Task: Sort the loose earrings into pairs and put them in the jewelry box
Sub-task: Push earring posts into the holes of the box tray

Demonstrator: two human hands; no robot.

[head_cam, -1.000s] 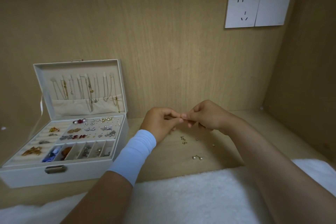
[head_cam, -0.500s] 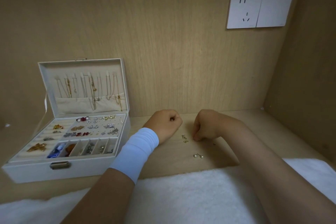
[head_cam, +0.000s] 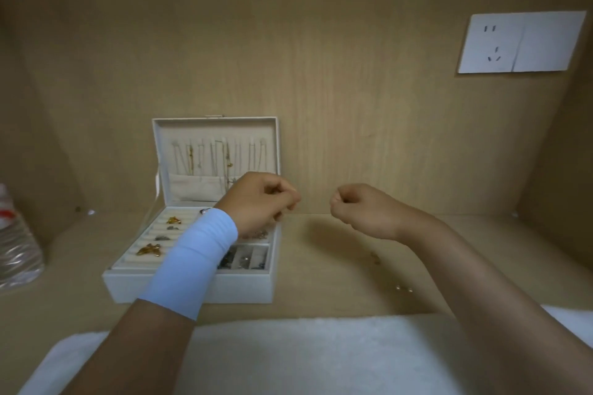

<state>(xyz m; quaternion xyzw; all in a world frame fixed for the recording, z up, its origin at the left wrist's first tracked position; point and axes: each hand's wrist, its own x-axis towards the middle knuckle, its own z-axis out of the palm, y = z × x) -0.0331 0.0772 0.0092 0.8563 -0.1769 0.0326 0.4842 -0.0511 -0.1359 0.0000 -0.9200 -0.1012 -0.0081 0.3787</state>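
The white jewelry box (head_cam: 192, 290) stands open at the left, with necklaces hanging in its lid and earrings and brooches in its tray. My left hand (head_cam: 261, 202), with a white sleeve on the wrist, hovers over the tray's right side. Its fingertips are pinched together on something too small to make out, apparently an earring. To the right of the box, my right hand (head_cam: 359, 207) is raised above the shelf, its fingers curled and its thumb pressed to the forefinger in the same way. Two loose earrings (head_cam: 373, 258) and a pearl pair (head_cam: 403, 289) lie on the wooden surface under my right forearm.
A clear plastic bottle (head_cam: 16, 244) stands at the far left. A white fluffy cloth (head_cam: 305, 353) covers the near edge. Wooden walls close in the back and both sides, and a wall socket (head_cam: 519, 42) sits at the upper right.
Both hands lifted off the surface. My left hand moved left over the jewelry box, and my right hand rose from the loose earrings. The view shifted left, bringing the bottle into sight.
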